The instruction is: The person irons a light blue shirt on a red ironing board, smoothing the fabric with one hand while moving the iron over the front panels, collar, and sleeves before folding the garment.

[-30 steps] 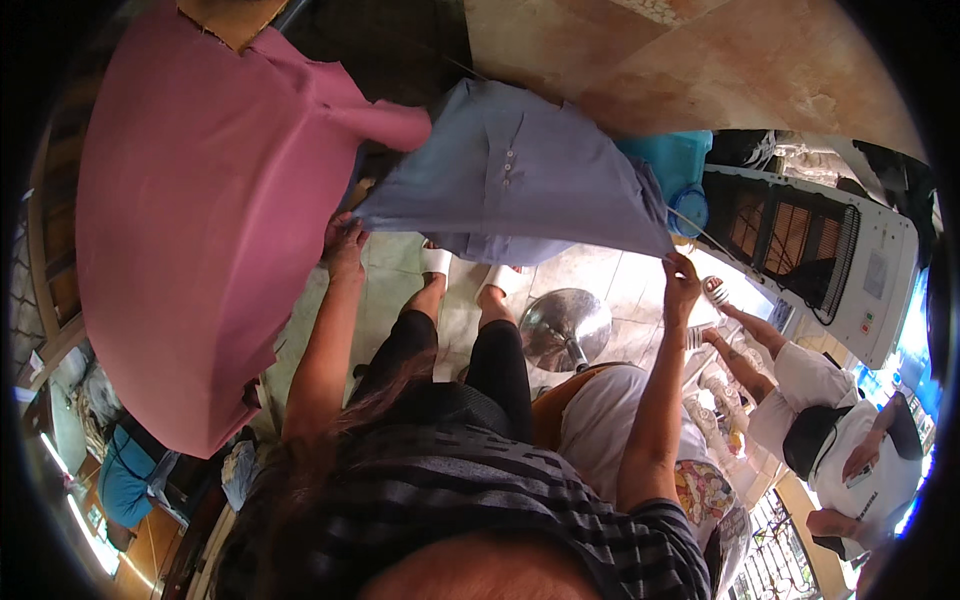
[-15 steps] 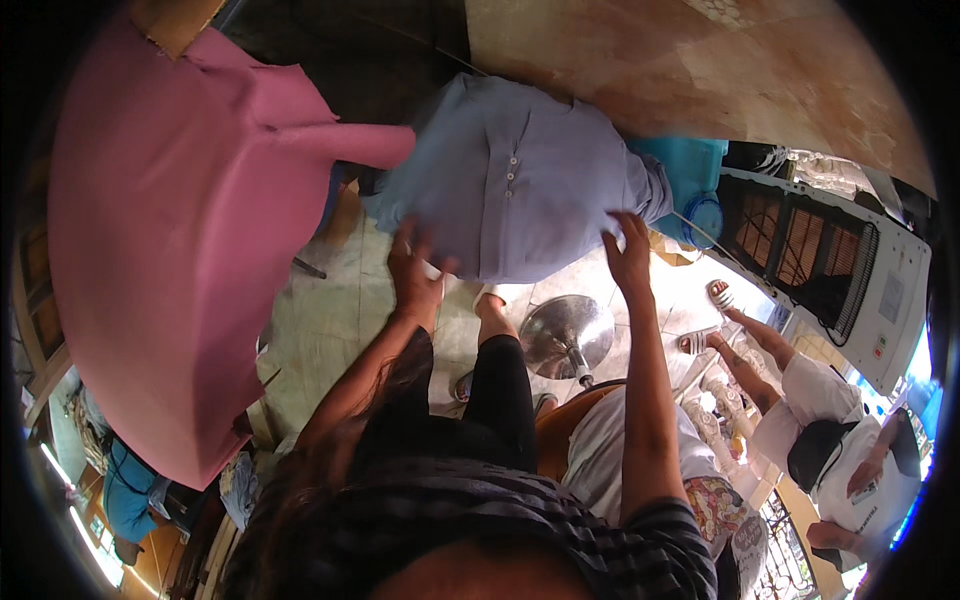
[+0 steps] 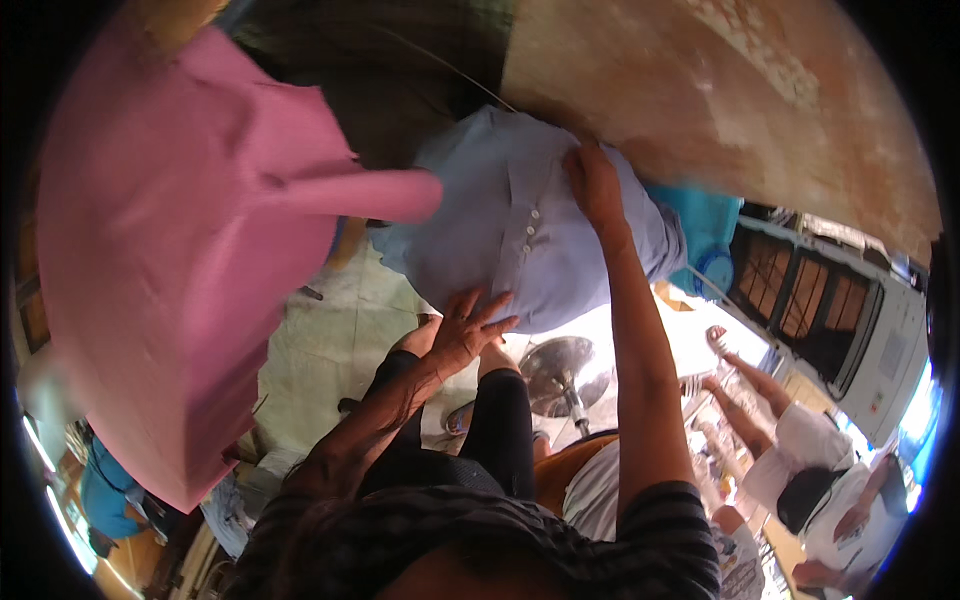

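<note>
A blue-grey button-up shirt is spread in front of me, with a row of small white buttons down its middle. My left hand lies on its near edge, fingers stretched and spread. Further up, right of the buttons, my right hand has its fingers bent down and pressed together on the cloth. Its fingertips are partly hidden. To the left, a pink-covered board has a narrow arm that reaches over the shirt's left side.
A brown patterned surface rises at the far right. Beside the shirt stand a turquoise container and a white-framed appliance. A stool's round metal base is on the tiled floor. People in white tops sit at right.
My right hand has moved up and left onto the shirt and closed at the cloth. My left hand has shifted right and down onto the near edge. The view has shifted slightly.
</note>
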Motion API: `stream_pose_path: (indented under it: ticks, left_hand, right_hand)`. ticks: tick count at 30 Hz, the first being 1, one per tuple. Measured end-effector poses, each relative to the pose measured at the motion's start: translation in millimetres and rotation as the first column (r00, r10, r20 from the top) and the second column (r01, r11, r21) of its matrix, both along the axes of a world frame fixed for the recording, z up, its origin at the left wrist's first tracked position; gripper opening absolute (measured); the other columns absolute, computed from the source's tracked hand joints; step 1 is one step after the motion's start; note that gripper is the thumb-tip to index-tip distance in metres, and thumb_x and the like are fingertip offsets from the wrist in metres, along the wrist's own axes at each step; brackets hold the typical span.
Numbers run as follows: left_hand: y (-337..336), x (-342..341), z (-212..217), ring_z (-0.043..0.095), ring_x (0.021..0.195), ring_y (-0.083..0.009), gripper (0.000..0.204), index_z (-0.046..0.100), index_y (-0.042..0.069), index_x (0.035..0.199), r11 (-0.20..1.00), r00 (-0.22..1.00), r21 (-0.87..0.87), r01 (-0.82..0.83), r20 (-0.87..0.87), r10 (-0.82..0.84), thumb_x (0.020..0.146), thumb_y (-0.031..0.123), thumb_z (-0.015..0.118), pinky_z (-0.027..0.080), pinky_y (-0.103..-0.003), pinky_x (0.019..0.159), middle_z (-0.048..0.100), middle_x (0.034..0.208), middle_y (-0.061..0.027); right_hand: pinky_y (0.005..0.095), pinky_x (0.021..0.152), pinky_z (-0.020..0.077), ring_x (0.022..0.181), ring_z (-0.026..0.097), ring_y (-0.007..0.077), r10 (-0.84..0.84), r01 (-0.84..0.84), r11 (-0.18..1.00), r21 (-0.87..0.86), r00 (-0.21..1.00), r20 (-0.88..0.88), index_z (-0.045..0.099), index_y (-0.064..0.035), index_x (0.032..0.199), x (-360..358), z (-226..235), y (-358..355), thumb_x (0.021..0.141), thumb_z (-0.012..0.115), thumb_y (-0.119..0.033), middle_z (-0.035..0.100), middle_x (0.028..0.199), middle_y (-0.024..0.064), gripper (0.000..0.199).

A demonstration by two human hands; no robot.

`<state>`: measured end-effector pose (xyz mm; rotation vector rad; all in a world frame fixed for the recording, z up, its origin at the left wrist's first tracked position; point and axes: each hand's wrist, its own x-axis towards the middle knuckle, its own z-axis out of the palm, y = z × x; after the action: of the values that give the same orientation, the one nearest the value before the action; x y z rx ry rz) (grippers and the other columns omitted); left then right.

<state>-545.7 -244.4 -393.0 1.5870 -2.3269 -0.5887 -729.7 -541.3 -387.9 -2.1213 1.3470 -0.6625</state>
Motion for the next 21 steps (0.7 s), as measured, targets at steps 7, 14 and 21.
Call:
stream_pose_path:
  ticks: [7,14,21]
  left_hand:
    - [-3,-5,-6,0.027,0.146,-0.0372,0.071,0.053,0.035,0.141,0.988,0.996,0.128,0.091,-0.014,-0.090,0.074,0.025,0.073,0.032,-0.057,0.112,0.024,0.164,0.0000]
    - [28,5,34,0.025,0.147,-0.0401,0.060,0.058,0.023,0.133,0.975,0.992,0.220,0.032,-0.126,-0.004,0.075,0.027,0.075,0.031,-0.057,0.112,0.024,0.163,-0.0044]
    - [64,95,291,0.067,0.091,-0.0263,0.025,0.068,0.010,0.116,0.889,0.712,0.321,-0.325,-0.536,0.454,0.094,0.021,0.065,0.053,-0.042,0.078,0.069,0.109,-0.0128]
  right_hand:
    - [0.0465,0.078,0.0481,0.087,0.060,0.0408,0.043,-0.042,0.999,-0.027,0.999,0.026,0.063,-0.0024,0.093,-13,-18,-1,0.088,0.064,-0.011,0.063,0.090,0.0202,0.010]
    - [0.0379,0.082,0.0509,0.099,0.060,0.0308,0.060,-0.061,0.998,0.014,0.993,0.100,0.058,0.0012,0.128,14,13,19,0.088,0.064,-0.005,0.061,0.120,0.0181,0.040]
    - [0.0324,0.079,0.0495,0.099,0.056,0.0205,0.360,-0.324,0.933,-0.157,0.835,0.416,0.056,0.0003,0.121,93,225,102,0.094,0.058,0.000,0.056,0.117,0.0103,0.027]
